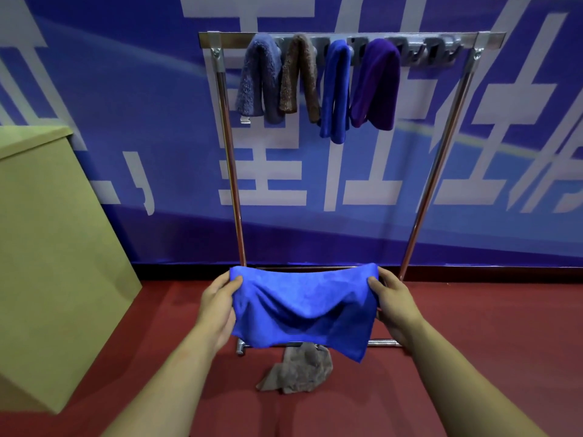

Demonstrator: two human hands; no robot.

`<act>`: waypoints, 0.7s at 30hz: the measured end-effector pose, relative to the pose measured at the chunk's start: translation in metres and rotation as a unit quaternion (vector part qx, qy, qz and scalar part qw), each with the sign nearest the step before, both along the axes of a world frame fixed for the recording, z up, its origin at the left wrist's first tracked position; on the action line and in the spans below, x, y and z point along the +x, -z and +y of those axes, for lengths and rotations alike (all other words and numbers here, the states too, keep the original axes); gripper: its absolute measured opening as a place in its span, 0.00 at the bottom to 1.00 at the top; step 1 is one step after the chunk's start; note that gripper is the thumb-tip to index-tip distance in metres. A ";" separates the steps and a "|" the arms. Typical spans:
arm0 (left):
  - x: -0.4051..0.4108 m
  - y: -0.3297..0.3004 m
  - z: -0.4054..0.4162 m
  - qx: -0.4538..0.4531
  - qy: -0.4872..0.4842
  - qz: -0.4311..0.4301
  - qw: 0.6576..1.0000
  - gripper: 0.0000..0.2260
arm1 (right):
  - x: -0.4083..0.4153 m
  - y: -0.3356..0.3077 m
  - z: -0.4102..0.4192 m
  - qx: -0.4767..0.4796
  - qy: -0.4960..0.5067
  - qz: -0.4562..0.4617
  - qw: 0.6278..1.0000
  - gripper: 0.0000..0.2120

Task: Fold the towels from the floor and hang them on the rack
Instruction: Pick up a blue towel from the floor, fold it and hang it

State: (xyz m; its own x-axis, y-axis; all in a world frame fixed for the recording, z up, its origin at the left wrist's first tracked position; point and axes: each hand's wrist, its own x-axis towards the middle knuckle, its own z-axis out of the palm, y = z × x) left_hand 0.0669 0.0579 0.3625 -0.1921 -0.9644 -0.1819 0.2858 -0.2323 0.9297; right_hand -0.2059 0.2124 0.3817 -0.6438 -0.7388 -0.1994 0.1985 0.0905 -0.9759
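In front of the rack, the left hand and right hand each pinch an end of the blue towel, fingers curled on its edges; it sags between them above the floor. To fold it well, I would pull it taut and match the corners before lifting it to the bar. Large white characters cross the blue wall; I cannot read them.

Left hand and right hand hold a blue towel before the rack
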 end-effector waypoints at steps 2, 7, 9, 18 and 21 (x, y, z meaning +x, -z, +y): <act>0.000 0.002 -0.002 -0.005 0.011 0.004 1.000 0.08 | -0.004 0.007 -0.002 -0.013 0.022 0.027 0.999 0.16; 0.002 -0.002 0.002 -0.020 -0.008 -0.002 1.000 0.17 | -0.013 0.008 -0.002 -0.016 0.058 0.044 0.997 0.06; 0.004 -0.005 0.002 -0.027 -0.014 0.005 1.000 0.19 | -0.011 0.002 -0.001 -0.036 0.063 0.028 0.997 0.05; 0.011 -0.012 0.003 -0.058 -0.062 -0.006 0.996 0.08 | -0.010 -0.009 0.001 -0.074 0.072 0.049 0.993 0.13; 0.012 -0.011 0.003 -0.068 -0.071 -0.009 0.995 0.09 | -0.011 -0.009 0.003 -0.080 0.099 0.066 0.990 0.08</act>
